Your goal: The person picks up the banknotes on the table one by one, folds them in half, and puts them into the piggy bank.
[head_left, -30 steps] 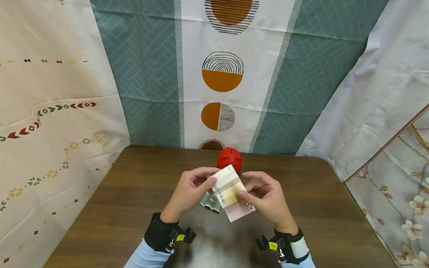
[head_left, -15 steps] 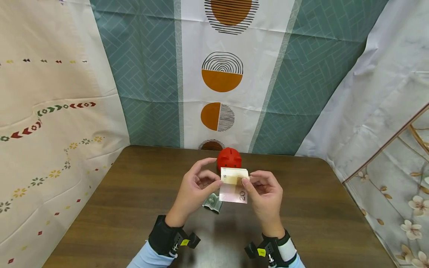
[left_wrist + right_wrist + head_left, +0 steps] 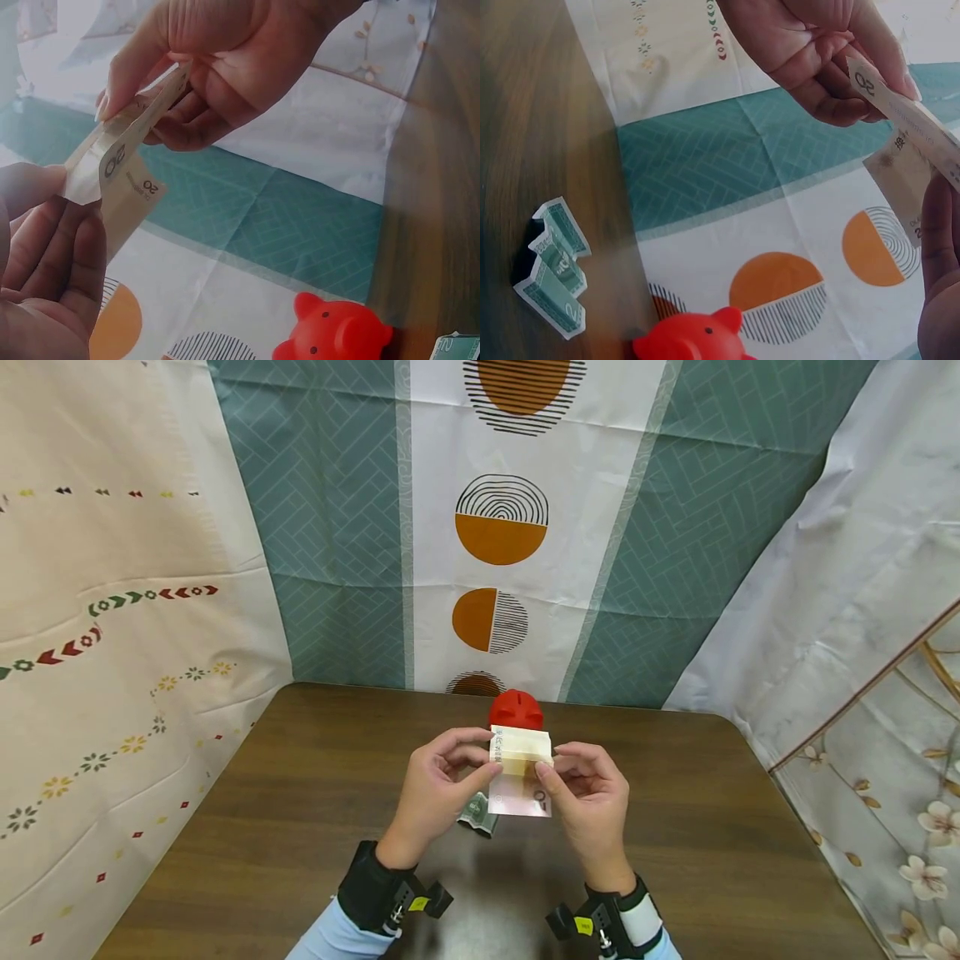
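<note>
A pale yellow and pink banknote [image 3: 519, 797] printed with 20 is held up over the table, bent across in folds. My left hand [image 3: 437, 789] pinches its left edge between thumb and fingers. On the opposite edge my right hand [image 3: 595, 806] pinches it too, the thumb lying on the near face. Seen from the left wrist, one flap of the banknote [image 3: 129, 202] hangs behind the front fold. A red piggy bank [image 3: 516, 708] stands just beyond, its lower part hidden by the note. A zigzag-folded green banknote [image 3: 555, 270] lies on the table, partly covered in the head view.
The brown wooden table [image 3: 712, 827] has rounded far corners. Behind it hangs a teal and white cloth [image 3: 330, 527] with orange circles. Patterned white cloths [image 3: 135, 693] enclose the left and right sides. Both wrists wear black straps with small cameras.
The banknote was tilted and more spread out; it now hangs straight and is folded shorter. Within the last half second my raised left index finger has come down to its upper left edge.
</note>
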